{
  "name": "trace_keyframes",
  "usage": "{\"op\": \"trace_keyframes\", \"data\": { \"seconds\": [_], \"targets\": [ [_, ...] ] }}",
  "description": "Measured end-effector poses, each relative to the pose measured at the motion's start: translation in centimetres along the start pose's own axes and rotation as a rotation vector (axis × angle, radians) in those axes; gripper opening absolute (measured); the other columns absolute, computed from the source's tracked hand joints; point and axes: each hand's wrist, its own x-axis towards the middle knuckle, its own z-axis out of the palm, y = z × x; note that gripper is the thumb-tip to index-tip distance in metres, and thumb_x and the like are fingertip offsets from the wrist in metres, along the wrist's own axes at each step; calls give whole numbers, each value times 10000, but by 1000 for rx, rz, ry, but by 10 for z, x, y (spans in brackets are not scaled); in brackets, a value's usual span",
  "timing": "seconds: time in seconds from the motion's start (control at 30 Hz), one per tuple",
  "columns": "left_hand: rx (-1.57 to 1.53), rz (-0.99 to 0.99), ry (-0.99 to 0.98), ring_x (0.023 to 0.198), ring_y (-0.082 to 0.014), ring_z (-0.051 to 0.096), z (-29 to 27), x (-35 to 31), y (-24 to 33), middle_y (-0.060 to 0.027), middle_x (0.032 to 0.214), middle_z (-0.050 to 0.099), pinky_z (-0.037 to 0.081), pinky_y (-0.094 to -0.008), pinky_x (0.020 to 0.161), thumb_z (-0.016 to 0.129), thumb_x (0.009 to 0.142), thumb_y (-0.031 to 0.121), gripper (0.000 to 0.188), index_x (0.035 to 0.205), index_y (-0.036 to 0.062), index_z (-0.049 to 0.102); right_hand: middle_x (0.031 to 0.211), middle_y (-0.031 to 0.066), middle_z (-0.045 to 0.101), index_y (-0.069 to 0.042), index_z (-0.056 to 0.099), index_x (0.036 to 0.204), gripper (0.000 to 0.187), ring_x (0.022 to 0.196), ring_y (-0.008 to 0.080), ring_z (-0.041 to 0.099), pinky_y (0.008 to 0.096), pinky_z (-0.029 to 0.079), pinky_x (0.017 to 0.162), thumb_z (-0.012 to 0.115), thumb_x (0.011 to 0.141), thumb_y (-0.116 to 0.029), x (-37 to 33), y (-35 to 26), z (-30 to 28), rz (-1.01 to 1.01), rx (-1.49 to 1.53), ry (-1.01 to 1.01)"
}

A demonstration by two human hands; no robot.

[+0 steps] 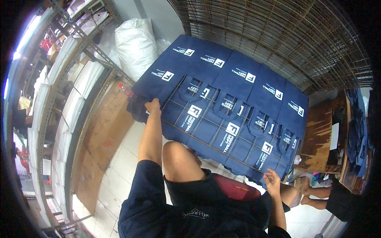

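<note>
Navy fabric bags with white prints lie in rows before me, several with looped handles folded over them. Across the nearer bags lies a rusty wire rack, its front bar running between my hands. My left hand is curled closed at the rack's left front corner, beside dark fabric hanging over the edge; its fingertips are partly hidden. At the right front corner, my right hand has its thumb and fingertips pinched at the wire, the other fingers loosely bent.
Raised wire racks fill the back. A stuffed white sack stands behind the bags at left. Metal shelving with white stacks lines the left side, beside a plywood board. Another person's bare legs show at right, near a wooden cabinet.
</note>
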Motion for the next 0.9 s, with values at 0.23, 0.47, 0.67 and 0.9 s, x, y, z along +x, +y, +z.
{"op": "trace_keyframes", "data": {
  "seconds": [0.23, 0.47, 0.67, 0.9],
  "targets": [
    [62, -72, -53, 960, -298, 577, 9, -73, 49, -215, 1099, 551, 453, -373, 835, 677, 698, 35, 585, 1210, -56, 409, 930, 125, 654, -10, 540, 1180, 397, 832, 172, 622, 300, 492, 690, 651, 830, -161, -1, 19, -4, 7, 5, 33],
    [121, 6, -85, 882, -275, 575, 6, -56, 30, -184, 987, 569, 452, -360, 807, 698, 708, 28, 511, 1115, -94, 415, 919, 121, 656, -9, 543, 1173, 380, 840, 175, 623, 302, 488, 697, 644, 830, -138, -1, 22, -4, 27, 3, 30],
    [62, -15, -134, 1036, -297, 529, 2, -39, 19, -221, 1109, 531, 398, -380, 908, 693, 708, 17, 572, 1167, -133, 385, 916, 126, 656, -8, 544, 1169, 379, 826, 180, 623, 300, 491, 679, 647, 828, -138, -1, 24, -2, 36, 43, 34],
    [100, 42, -193, 589, -162, 501, 5, -13, 7, -133, 831, 524, 399, -324, 504, 688, 724, -9, 622, 1214, -127, 323, 906, 120, 650, -1, 547, 1169, 392, 783, 167, 611, 293, 491, 679, 660, 824, -147, -1, 19, -4, 48, 55, 26]
  ]
}}
